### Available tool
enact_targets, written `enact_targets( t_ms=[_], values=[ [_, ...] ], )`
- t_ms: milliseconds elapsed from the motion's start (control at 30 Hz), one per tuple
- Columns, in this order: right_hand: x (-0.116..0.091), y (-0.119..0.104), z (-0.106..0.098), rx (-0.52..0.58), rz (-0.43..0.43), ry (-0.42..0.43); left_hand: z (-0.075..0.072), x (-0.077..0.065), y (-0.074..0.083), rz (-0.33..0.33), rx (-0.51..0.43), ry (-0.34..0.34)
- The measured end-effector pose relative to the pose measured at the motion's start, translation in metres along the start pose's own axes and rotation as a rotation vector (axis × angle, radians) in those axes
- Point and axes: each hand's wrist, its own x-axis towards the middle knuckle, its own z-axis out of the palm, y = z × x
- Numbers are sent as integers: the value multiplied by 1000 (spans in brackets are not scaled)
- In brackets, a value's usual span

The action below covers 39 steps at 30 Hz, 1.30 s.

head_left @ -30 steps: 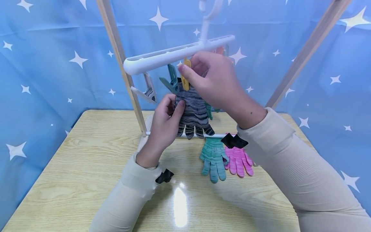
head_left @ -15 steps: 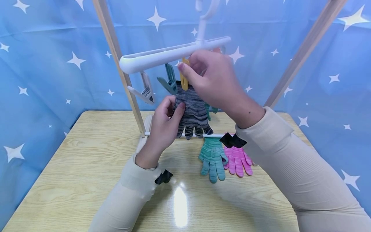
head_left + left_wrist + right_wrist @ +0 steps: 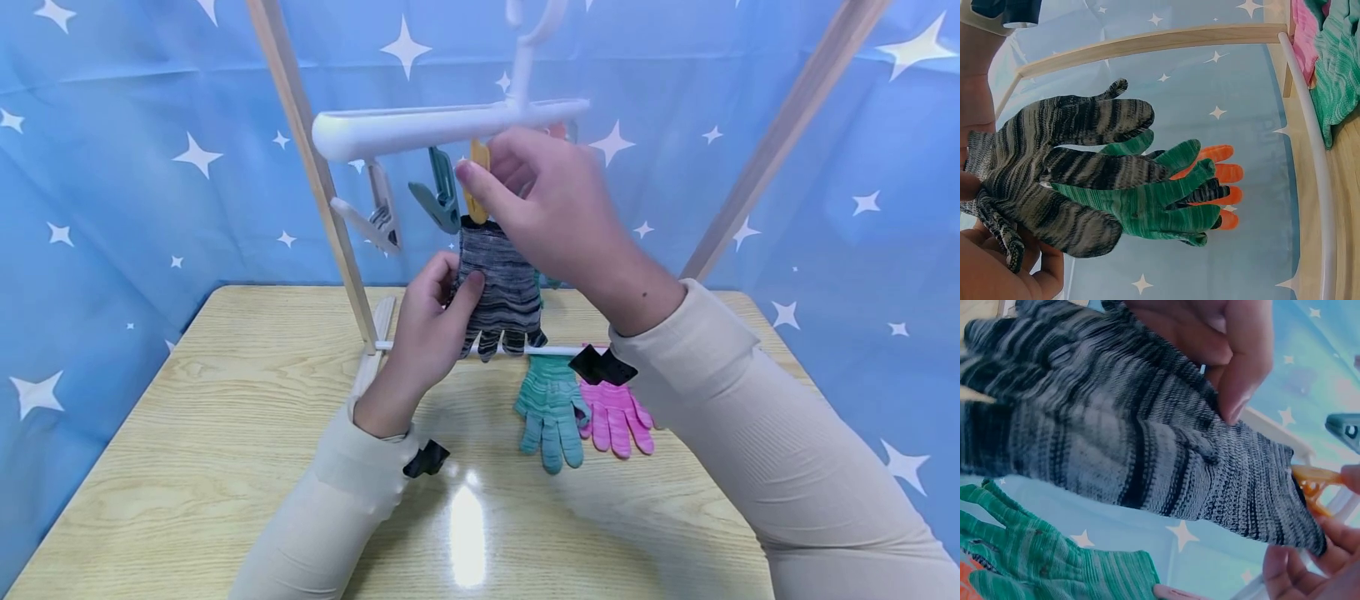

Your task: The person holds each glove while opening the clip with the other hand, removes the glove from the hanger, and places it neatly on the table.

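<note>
Evidently both hands were busy at one black-and-grey striped knit glove (image 3: 504,271), which hung cuff up and fingers down beneath a white clip hanger (image 3: 420,132). The left hand (image 3: 433,321) gripped it by its side edge, thumb lying across the striped front. The right hand (image 3: 551,200), raised higher, pinched a yellow clothespin (image 3: 477,185) between thumb and fingers. That clothespin's lower end met the glove's dark cuff edge; whether its jaws had closed on the knit I could not tell.

Just left of the yellow one in the head view, a teal clothespin (image 3: 444,192) hung from the hanger, its lower end close to the cuff, and further left was a grey clothespin (image 3: 381,212). Behind the striped glove, the left wrist view showed a green glove (image 3: 1147,206) and, beyond it, the fingertips of an orange glove (image 3: 1230,195).

Lower down, a teal glove (image 3: 551,408) hung from a white rod (image 3: 1319,175), slightly overlapping a pink glove (image 3: 617,417). Wooden posts (image 3: 300,125) rose on both sides above a wood-grain table (image 3: 225,467), before a blue backdrop (image 3: 150,217) printed with white stars.
</note>
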Motion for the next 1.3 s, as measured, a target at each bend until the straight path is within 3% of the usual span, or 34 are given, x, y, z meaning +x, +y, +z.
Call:
enact_targets(
  t_ms=[967, 1300],
  values=[
    [-1, -2, 3, -2, -6, 25, 1, -1, -1, -22, 34, -45],
    [-3, 2, 4, 37, 73, -7, 1, -3, -1, -43, 44, -52]
  ],
)
